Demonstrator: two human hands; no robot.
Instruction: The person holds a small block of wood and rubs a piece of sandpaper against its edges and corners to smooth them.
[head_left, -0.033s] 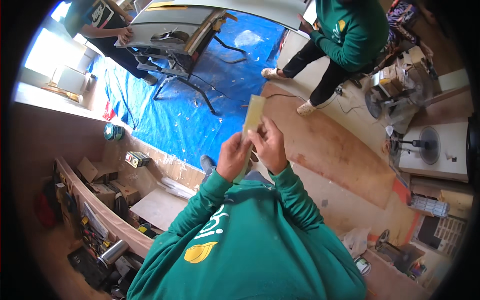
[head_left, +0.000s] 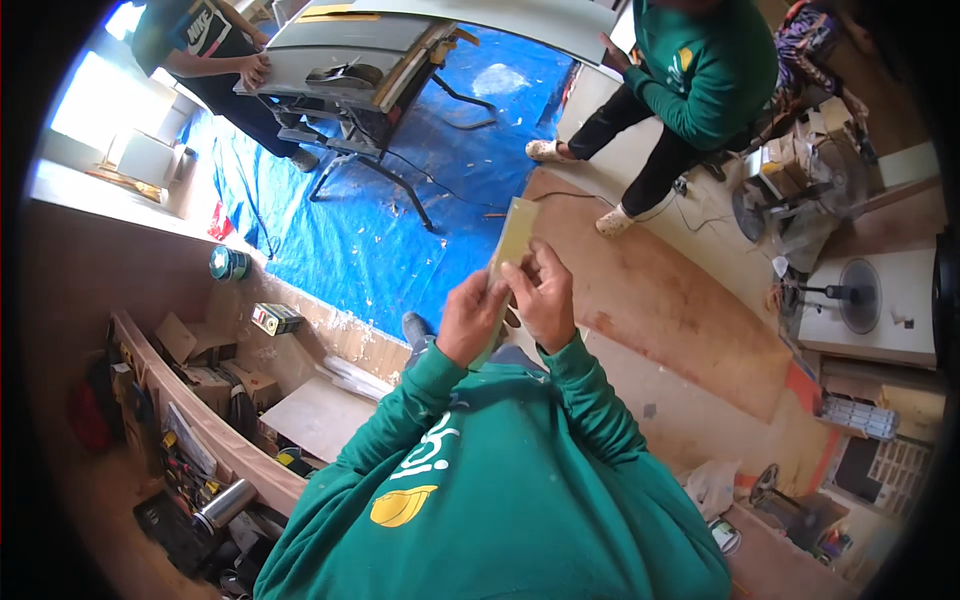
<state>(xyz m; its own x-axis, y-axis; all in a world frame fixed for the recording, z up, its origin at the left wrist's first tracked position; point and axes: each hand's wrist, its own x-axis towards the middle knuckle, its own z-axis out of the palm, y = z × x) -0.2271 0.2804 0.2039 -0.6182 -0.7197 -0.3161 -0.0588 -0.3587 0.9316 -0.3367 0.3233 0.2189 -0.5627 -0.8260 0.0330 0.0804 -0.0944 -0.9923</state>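
In front of my chest I hold a flat, pale yellow, somewhat see-through strip (head_left: 516, 228), its far end tilted up and away from me. My left hand (head_left: 470, 318) is closed round the strip's left side, its thumb near the right one. Against the right side of the strip my right hand (head_left: 544, 300) is closed too, thumb and fingers pinching it. Its lower end shows faintly below my hands, over my green sweatshirt. Part of the fingers behind the strip is hidden.
A table saw (head_left: 345, 60) with a large panel on it stands on a blue tarp (head_left: 440, 160) ahead. One person (head_left: 195, 50) has hands on it at left; another (head_left: 700, 75) sits at right. A brown board (head_left: 660, 290) covers the floor; cans, boxes and tools lie left.
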